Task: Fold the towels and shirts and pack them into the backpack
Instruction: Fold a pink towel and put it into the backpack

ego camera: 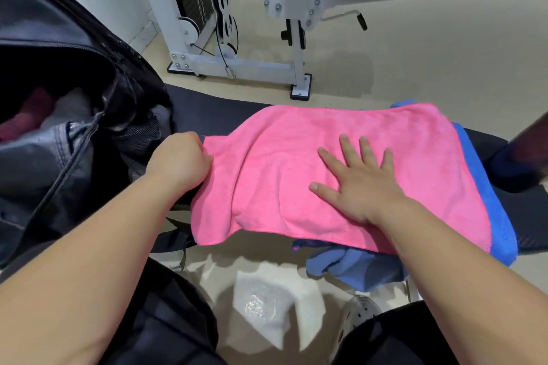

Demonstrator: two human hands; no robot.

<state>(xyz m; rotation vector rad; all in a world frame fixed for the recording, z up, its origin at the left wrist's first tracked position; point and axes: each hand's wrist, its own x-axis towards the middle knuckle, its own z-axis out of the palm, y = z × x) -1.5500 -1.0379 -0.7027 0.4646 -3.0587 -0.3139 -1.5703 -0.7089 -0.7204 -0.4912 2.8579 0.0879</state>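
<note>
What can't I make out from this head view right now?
- Backpack contents: dark, blurred; only pink and white patches.
- Blue cloths: mostly hidden under the pink towel; kind unclear.
- Left hand fingertips: curled over the towel's edge.
- Dark object: blurred, cut off right.

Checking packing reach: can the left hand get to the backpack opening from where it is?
Probably yes. The left hand is fisted on the pink towel edge right beside the open backpack, with nothing between them; it would carry the towel along unless it lets go.

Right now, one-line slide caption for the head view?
Left hand pinches the pink towel edge, right hand flat on it, open backpack at left.
</note>
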